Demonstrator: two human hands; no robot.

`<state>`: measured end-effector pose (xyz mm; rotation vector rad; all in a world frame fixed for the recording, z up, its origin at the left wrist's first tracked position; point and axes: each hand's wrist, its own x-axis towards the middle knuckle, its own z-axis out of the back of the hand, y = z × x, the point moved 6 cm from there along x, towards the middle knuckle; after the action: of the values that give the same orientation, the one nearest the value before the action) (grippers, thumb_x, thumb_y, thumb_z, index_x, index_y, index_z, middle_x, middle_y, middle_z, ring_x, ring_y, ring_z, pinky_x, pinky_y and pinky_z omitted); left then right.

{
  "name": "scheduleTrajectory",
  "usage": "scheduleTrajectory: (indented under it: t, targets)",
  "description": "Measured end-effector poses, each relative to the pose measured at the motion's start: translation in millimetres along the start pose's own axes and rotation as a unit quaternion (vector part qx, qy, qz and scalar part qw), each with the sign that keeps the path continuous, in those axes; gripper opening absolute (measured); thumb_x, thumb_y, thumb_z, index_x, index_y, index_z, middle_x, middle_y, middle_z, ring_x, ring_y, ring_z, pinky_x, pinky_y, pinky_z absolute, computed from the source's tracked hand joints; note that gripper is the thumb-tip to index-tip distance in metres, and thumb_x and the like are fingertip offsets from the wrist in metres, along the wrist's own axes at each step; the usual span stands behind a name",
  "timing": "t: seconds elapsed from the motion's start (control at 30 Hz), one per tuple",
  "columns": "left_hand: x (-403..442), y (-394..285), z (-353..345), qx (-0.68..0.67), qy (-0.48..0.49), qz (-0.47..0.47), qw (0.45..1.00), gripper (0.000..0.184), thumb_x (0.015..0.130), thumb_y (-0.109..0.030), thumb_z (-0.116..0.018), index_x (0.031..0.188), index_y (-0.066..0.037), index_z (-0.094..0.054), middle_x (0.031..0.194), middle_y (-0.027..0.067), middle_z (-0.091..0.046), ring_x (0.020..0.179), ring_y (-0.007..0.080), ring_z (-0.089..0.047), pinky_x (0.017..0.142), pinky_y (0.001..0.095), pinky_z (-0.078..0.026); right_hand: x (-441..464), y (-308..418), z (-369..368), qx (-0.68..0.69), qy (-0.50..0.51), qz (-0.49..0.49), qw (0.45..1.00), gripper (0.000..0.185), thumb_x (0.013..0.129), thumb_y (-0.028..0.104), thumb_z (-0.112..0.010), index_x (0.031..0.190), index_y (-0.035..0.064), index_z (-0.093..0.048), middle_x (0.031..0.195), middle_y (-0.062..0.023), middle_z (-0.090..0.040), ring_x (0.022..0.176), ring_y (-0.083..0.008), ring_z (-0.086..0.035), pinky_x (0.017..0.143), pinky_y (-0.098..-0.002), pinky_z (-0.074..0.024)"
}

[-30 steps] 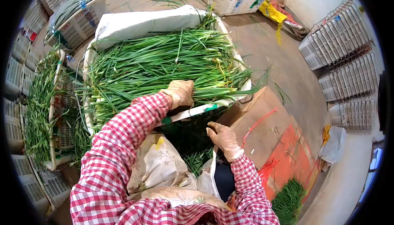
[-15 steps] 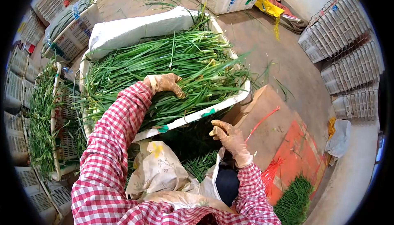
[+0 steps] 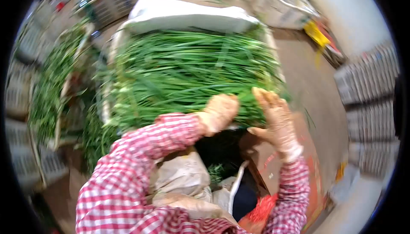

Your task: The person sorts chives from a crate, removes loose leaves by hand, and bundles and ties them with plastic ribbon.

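Note:
Long green garlic chives (image 3: 183, 71) lie sideways in a layer, filling a white plastic crate (image 3: 274, 48) in front of me. A folded white sheet (image 3: 192, 22) covers the crate's far side. My left hand (image 3: 220, 112), in a tan-stained glove, curls over a bunch of chives at the near edge; its fingertips are partly hidden and blurred. My right hand (image 3: 277, 125), gloved alike, has its fingers spread, their tips against the right ends of the chives and the thumb pointing left. Part of the near rim is hidden behind my hands.
On the left a second crate (image 3: 64, 89) overflows with loose greens. Stacked grey crates (image 3: 369, 76) line the right wall. A white crate (image 3: 282, 7) and a yellow bag (image 3: 317, 33) sit at the back right. Below the right hand are cardboard (image 3: 262, 153) and red strands (image 3: 262, 208).
My left hand has moved right and nearer, and the chives lie more evenly. My right hand has risen from beside the crate to the chives' right ends, fingers spreading. The view has shifted.

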<state>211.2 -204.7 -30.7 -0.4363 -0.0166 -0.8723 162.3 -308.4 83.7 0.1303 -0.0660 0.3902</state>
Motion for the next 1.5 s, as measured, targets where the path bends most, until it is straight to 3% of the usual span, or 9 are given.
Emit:
scheduleTrajectory:
  t: [0.13,0.23,0.4,0.53,0.67,0.8,0.93,1.1,1.5]
  targets:
    - [-1,1,-2,0.048,-0.118,0.021,0.992,0.017,0.074,-0.004,-0.054,0.086,0.007,-0.057,0.061,0.0149,-0.058,0.053,0.0243,-0.059,0.041,0.0345,-0.046,53,-71,-54,0.509,0.000,-0.180,0.842,0.060,0.083,0.026,-0.070,0.134,0.0050,-0.046,0.130,-0.0136,-0.052,0.120,-0.0208,-0.049,0.098,-0.0338,-0.0416]
    - [-5,-3,-6,0.123,-0.136,0.009,0.983,0.023,0.070,-0.007,-0.057,0.087,0.009,-0.058,0.063,0.0160,-0.057,0.053,0.0250,-0.056,0.041,0.0346,-0.044,78,-89,-77,0.179,0.065,-0.140,0.972,0.053,0.093,0.050,-0.045,0.117,0.0059,-0.061,0.110,-0.0170,-0.064,0.105,-0.0296,-0.059,0.093,-0.0392,-0.0436]
    - [-5,2,-8,0.162,-0.151,0.065,0.973,0.022,0.078,-0.007,-0.056,0.092,0.010,-0.056,0.057,0.0136,-0.054,0.047,0.0239,-0.053,0.037,0.0343,-0.041,75,-96,-114,-0.046,0.249,-0.214,0.943,0.074,0.092,0.061,-0.029,0.082,-0.0006,-0.069,0.090,-0.0218,-0.066,0.093,-0.0383,-0.062,0.092,-0.0434,-0.0428]
    - [-11,3,20,0.051,-0.045,0.019,0.998,0.091,0.067,-0.051,-0.072,0.129,0.006,-0.036,0.103,0.0188,-0.053,0.096,0.0307,-0.052,0.081,0.0413,-0.043,59,-96,-99,0.021,0.265,-0.208,0.941,0.067,0.095,0.053,-0.027,0.086,-0.0012,-0.067,0.088,-0.0252,-0.064,0.090,-0.0422,-0.059,0.082,-0.0481,-0.0426]
    - [-15,-18,34,0.141,-0.137,-0.107,0.975,0.102,0.062,-0.062,-0.070,0.144,-0.021,-0.027,0.142,0.0186,-0.034,0.134,0.0349,-0.027,0.103,0.0592,-0.023,43,-87,-76,0.086,0.185,-0.124,0.971,0.050,0.097,0.044,-0.031,0.101,0.0062,-0.063,0.091,-0.0217,-0.065,0.088,-0.0408,-0.059,0.078,-0.0463,-0.0437]
    - [6,-4,42,0.077,-0.049,-0.050,0.995,0.106,0.064,-0.048,-0.075,0.147,-0.015,-0.018,0.141,0.0257,-0.031,0.127,0.0406,-0.038,0.099,0.0533,-0.034,31,-54,-51,0.025,0.054,-0.008,0.998,0.055,0.094,0.049,-0.036,0.073,0.0030,-0.059,0.067,-0.0197,-0.061,0.067,-0.0381,-0.061,0.063,-0.0475,-0.0469]
    - [12,22,11,-0.140,0.130,0.070,0.979,0.097,0.062,-0.025,-0.080,0.142,-0.007,-0.028,0.081,0.0205,-0.064,0.082,0.0340,-0.064,0.072,0.0390,-0.050,34,-53,-50,-0.021,0.101,-0.056,0.993,0.057,0.094,0.050,-0.038,0.070,0.0032,-0.058,0.064,-0.0178,-0.060,0.063,-0.0358,-0.061,0.064,-0.0459,-0.0483]
    - [41,69,-27,-0.527,0.282,0.100,0.795,0.057,0.066,-0.005,-0.080,0.118,-0.002,-0.056,0.103,0.0104,-0.067,0.092,0.0193,-0.063,0.080,0.0313,-0.052,24,-90,5,0.067,-0.131,-0.070,0.987,0.047,0.093,0.043,-0.049,0.122,0.0070,-0.055,0.105,-0.0205,-0.064,0.098,-0.0307,-0.062,0.084,-0.0414,-0.0476]
    - [50,100,-32,-0.574,0.310,0.161,0.740,0.048,0.076,-0.015,-0.077,0.118,-0.003,-0.057,0.106,0.0050,-0.065,0.094,0.0144,-0.059,0.085,0.0277,-0.048,-55,-18,-101,0.841,-0.043,-0.291,0.455,0.062,0.090,0.036,-0.059,0.135,-0.0004,-0.035,0.130,-0.0165,-0.047,0.121,-0.0316,-0.048,0.096,-0.0464,-0.0443]
